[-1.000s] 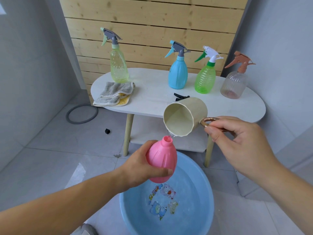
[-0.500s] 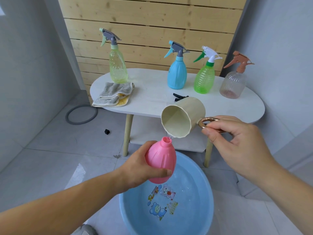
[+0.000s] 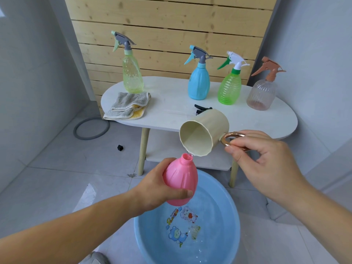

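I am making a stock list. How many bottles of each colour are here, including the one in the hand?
Pale yellow bottle: 1
Blue bottle: 1
Green bottle: 1
Clear bottle: 1
Pink bottle, held by the left hand: 1
Total: 5

The left hand (image 3: pixel 152 189) grips a pink bottle (image 3: pixel 180 180) over a blue basin (image 3: pixel 231 216); the right hand (image 3: pixel 266 161) tips a cream cup (image 3: pixel 205 132) at the bottle's open neck.

White table (image 3: pixel 171 113), folded towel (image 3: pixel 126 105), four upright spray bottles (image 3: pixel 199 86), grey ring on floor (image 3: pixel 76 130)
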A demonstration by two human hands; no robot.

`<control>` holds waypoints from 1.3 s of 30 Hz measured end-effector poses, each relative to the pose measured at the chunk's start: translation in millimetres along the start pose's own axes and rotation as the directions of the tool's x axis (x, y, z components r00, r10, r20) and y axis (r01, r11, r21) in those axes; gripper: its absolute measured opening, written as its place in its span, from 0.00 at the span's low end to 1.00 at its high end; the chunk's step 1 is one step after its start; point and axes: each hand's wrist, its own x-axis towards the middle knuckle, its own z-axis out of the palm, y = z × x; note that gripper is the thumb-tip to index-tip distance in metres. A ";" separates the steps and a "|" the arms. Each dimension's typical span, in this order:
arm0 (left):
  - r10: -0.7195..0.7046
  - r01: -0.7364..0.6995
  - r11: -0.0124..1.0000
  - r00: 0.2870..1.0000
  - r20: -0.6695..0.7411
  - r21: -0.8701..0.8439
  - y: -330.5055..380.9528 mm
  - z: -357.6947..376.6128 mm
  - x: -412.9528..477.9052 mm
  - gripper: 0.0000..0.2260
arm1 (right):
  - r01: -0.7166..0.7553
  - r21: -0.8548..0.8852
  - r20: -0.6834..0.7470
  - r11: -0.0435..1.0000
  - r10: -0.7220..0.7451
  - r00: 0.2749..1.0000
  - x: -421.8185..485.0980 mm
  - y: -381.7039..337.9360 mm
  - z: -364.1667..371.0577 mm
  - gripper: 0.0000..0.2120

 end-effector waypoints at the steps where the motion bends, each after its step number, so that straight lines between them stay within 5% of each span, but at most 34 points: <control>1: 0.000 0.000 1.000 1.000 0.002 0.001 -0.2 -0.2 -0.1 0.35 | -0.001 0.006 -0.001 1.000 0.001 1.000 0.0 0.3 0.6 0.08; 8: 0.006 -0.006 1.000 1.000 -0.004 -0.001 -1.3 -1.1 1.2 0.35 | -0.099 0.103 0.022 0.990 0.097 0.995 -0.3 2.2 1.6 0.06; 20: 0.014 -0.015 1.000 0.999 -0.037 -0.009 -5.9 -7.7 7.6 0.39 | -0.103 -0.039 0.034 0.994 0.104 0.994 -4.8 23.7 4.7 0.02; 30: -0.008 0.008 1.000 0.999 -0.042 0.006 -6.4 -4.6 13.3 0.39 | 0.080 -0.263 0.124 0.962 -0.049 0.991 -24.3 61.3 4.5 0.09; 39: 0.001 -0.002 1.000 0.999 -0.038 -0.006 -3.2 4.9 21.0 0.38 | 0.359 -0.522 0.220 0.773 -0.284 0.933 -28.6 67.4 -6.5 0.15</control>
